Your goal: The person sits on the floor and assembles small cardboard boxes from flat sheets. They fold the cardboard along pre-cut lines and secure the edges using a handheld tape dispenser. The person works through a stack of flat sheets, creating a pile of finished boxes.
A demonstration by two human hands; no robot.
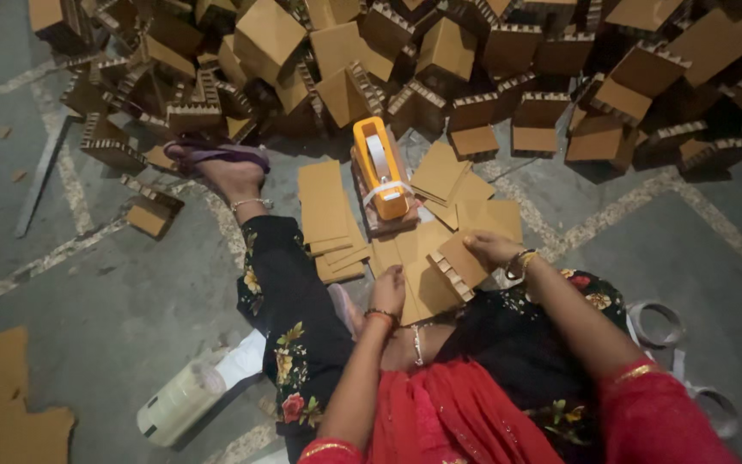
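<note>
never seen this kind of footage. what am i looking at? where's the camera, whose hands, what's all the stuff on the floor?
There is one picture, taken by a camera worn on a person's head and looking down, so the arms coming in from the bottom edge are the wearer's own. No machine is involved, only two bare hands.

The person sits on a grey concrete floor with legs stretched forward. The left hand rests on a flat cardboard sheet in the lap. The right hand grips a folded cardboard piece with a notched edge.

Just ahead stands an orange tape dispenser, with stacks of flat cardboard sheets on either side of it. Behind it is a big heap of finished cardboard boxes. A roll of tape lies by the left leg, and empty tape rings lie on the right.
</note>
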